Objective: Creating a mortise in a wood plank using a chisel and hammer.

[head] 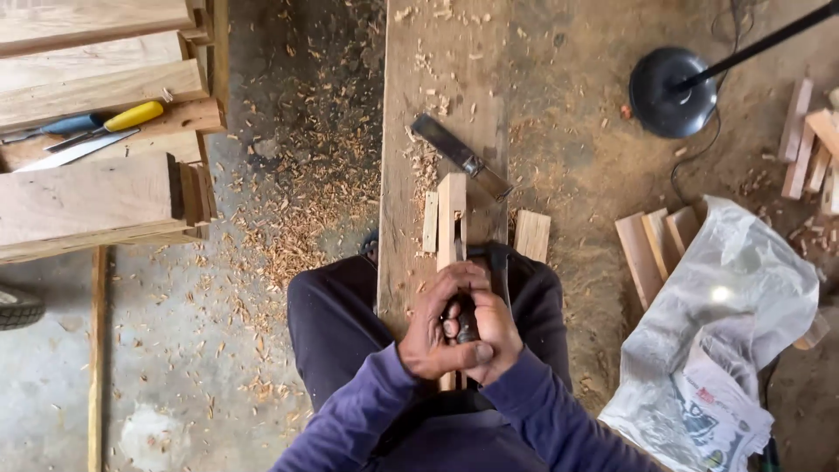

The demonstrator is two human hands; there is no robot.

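I sit astride a long wooden plank (pixel 437 79). A narrow pale wood piece (pixel 451 218) lies lengthwise on it, its near end under my hands. My left hand (pixel 434 328) and my right hand (pixel 495 339) are clasped together around a dark-handled tool (pixel 465 325), pressed down on the wood piece. The tool's tip is hidden by my fingers. A thin wood strip (pixel 430 223) lies just left of the piece. A flat metal blade tool (pixel 461 158) rests at an angle on the plank beyond it.
A short wood block (pixel 531 234) lies right of the plank. Stacked timber (pixel 87 192) at left carries a yellow-handled tool (pixel 131 116) and a blue-handled tool (pixel 70 125). Shavings (pixel 297 218) cover the floor. At right are a black lamp base (pixel 671 92), wood offcuts (pixel 651 245) and a plastic bag (pixel 734 306).
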